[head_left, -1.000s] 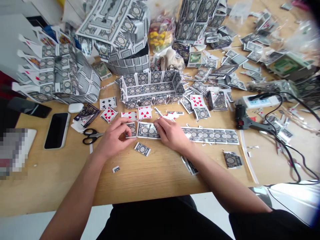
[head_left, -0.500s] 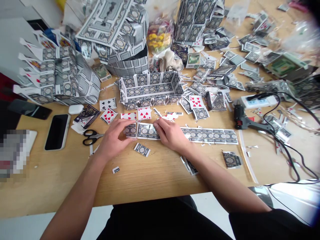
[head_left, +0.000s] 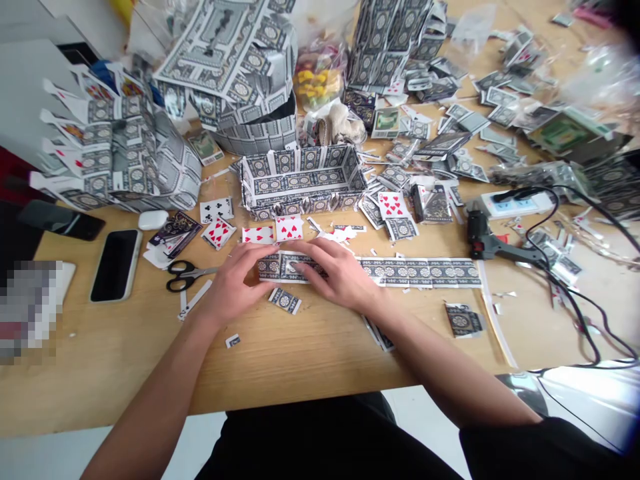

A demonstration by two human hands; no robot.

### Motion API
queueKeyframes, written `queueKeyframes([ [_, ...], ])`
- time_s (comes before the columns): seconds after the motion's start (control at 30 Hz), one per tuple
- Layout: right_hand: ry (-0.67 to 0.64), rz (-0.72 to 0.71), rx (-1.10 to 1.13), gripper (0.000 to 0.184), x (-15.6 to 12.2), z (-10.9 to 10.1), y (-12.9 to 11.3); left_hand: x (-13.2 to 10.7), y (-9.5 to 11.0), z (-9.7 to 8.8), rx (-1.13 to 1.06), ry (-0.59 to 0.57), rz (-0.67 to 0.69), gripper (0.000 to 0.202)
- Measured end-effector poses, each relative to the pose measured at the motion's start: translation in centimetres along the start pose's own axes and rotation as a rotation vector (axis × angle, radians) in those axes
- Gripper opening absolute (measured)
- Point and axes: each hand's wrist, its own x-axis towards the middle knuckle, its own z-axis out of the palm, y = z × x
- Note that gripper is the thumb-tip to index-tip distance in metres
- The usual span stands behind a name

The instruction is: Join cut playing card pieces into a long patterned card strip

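I've got both hands open, left hand (head_left: 231, 285) and right hand (head_left: 338, 275) pressing flat, not pinching, on the strip of joined playing-card backs (head_left: 420, 273) on the table (head_left: 125, 347); a sideways slip could skew it.

The left hand (head_left: 233, 283) and right hand (head_left: 335, 273) have passage toward the near table edge (head_left: 300, 400), past one loose card (head_left: 285, 301). Forward, the card box (head_left: 300, 180) obstructs; leftward, the scissors (head_left: 187, 275); rightward, the card strip (head_left: 420, 272).
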Motion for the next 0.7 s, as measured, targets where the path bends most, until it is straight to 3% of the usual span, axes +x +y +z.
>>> queueKeyframes([
  [0.2, 0.063, -0.084, 0.082, 0.038, -0.19, 0.72, 0.0, 0.01, 0.32, 0.23, -0.009, -0.006, 0.025, 0.062],
  [0.7, 0.021, -0.05, 0.114, 0.035, -0.45, 0.65, 0.59, 0.23, 0.44, 0.01, -0.061, -0.034, 0.045, 0.044],
])
